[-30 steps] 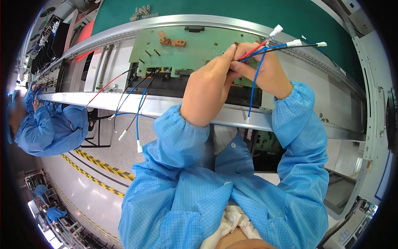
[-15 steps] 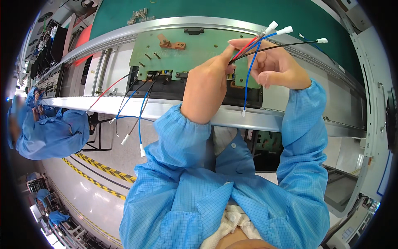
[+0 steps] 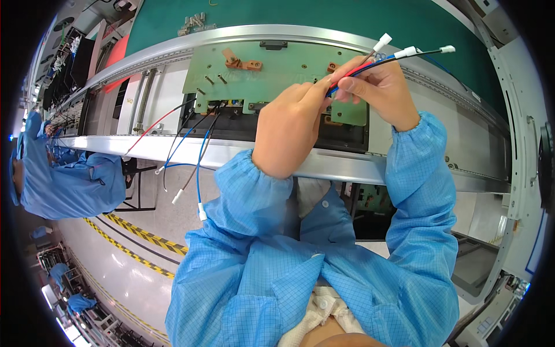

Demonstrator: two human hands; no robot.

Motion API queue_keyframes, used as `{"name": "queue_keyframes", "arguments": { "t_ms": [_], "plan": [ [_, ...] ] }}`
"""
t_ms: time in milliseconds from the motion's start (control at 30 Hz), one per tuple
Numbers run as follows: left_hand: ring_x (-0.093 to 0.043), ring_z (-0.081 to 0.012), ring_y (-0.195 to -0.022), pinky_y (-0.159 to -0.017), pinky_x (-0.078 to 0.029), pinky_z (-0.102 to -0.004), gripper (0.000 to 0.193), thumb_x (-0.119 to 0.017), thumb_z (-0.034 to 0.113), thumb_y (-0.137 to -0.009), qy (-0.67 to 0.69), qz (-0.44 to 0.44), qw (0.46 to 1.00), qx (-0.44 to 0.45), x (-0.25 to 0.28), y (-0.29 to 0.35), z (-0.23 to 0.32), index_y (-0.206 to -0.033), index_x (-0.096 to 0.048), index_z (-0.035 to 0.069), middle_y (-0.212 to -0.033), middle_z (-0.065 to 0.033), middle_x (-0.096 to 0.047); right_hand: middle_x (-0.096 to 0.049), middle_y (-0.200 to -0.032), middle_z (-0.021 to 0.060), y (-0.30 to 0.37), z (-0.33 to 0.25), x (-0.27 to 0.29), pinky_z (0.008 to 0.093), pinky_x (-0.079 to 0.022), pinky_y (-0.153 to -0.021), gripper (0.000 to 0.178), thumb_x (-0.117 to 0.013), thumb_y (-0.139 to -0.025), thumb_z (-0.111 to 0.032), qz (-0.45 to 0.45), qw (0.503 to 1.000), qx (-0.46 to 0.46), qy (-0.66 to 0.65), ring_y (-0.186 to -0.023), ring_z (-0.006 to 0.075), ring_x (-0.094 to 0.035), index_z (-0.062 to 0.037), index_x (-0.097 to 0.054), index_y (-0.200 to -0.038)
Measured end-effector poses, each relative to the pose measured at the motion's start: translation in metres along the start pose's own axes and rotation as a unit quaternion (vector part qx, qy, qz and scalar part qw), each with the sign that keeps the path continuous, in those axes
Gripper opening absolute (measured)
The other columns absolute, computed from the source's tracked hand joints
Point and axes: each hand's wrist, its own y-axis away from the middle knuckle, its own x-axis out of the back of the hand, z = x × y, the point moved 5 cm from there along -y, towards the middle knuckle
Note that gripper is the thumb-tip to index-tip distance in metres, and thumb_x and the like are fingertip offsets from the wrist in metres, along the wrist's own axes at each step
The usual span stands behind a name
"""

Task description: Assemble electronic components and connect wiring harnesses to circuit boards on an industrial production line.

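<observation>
A bundle of red, blue and black wires [image 3: 359, 70] runs between my two hands, its white-sleeved ends pointing up and to the right. My left hand [image 3: 292, 118] is closed round the lower part of the bundle. Higher up, the fingers and thumb of my right hand [image 3: 378, 87] pinch the same wires. Below and behind my hands lies a green fixture board [image 3: 231, 87] on a black base, with brown blocks and thin metal posts on it. More loose wires [image 3: 199, 153] in red, blue and black come out of the board's near edge and hang over the rail.
The silver front rail [image 3: 329, 165] crosses in front of me, and another metal rail [image 3: 243, 32] runs behind the board. Small metal parts [image 3: 196, 23] lie on the green mat [image 3: 324, 14]. At the left a person in a blue smock [image 3: 69, 179] works at the same line.
My right hand has closed on the wires, which it was beside before. The blue wire that hung down over the rail is now gathered up with the others.
</observation>
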Motion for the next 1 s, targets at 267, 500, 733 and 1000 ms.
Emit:
{"name": "queue_keyframes", "arguments": {
  "t_ms": [267,500,733,1000],
  "plan": [
    [-0.058,-0.0176,-0.069,-0.053,-0.046,-0.0320,0.029,-0.069,0.013,-0.079,-0.148,0.012,0.987,-0.054,-0.004,-0.009,0.015,-0.107,-0.067,0.006,-0.068,-0.0023,-0.060,-0.060,-0.076,0.0006,0.002,0.013,0.030,0.0210,-0.043,-0.065,0.022,-0.062,-0.093,-0.023,0.029,0.997,-0.018,-0.074,-0.072,0.0074,-0.055,-0.0017,-0.065,-0.093],
    [-0.057,-0.0167,-0.075,-0.063,-0.046,-0.0313,0.035,-0.069,0.010,-0.074,-0.158,0.029,0.982,-0.099,-0.013,-0.007,0.018,-0.108,-0.067,0.005,-0.070,0.0008,-0.059,-0.059,-0.083,-0.0013,0.000,0.020,0.044,0.0256,-0.042,-0.077,0.019,-0.062,-0.093,-0.021,0.026,0.997,-0.026,0.066,-0.081,0.0086,-0.052,-0.0028,-0.063,-0.089],
    [-0.055,-0.0177,-0.079,-0.067,-0.046,-0.0302,0.033,-0.063,0.006,-0.071,-0.161,0.005,0.976,-0.149,-0.012,-0.009,0.027,-0.104,-0.067,0.001,-0.076,-0.0017,-0.059,-0.058,-0.108,0.0019,-0.009,0.017,0.040,0.0280,-0.043,-0.084,0.022,-0.062,-0.092,-0.023,0.031,0.968,0.111,0.223,-0.089,0.0130,-0.055,-0.0019,-0.064,-0.089],
    [-0.049,-0.0171,-0.072,-0.058,-0.043,-0.0279,0.008,-0.064,0.006,-0.067,-0.275,-0.027,0.947,-0.164,-0.017,-0.015,0.039,-0.075,-0.063,0.003,-0.076,-0.0029,-0.045,-0.055,-0.117,0.0034,-0.006,0.033,0.033,0.0287,-0.043,-0.087,0.025,-0.064,-0.091,-0.028,0.031,0.987,-0.142,0.067,-0.094,0.0121,-0.054,-0.0035,-0.063,-0.097]
  ]
}}
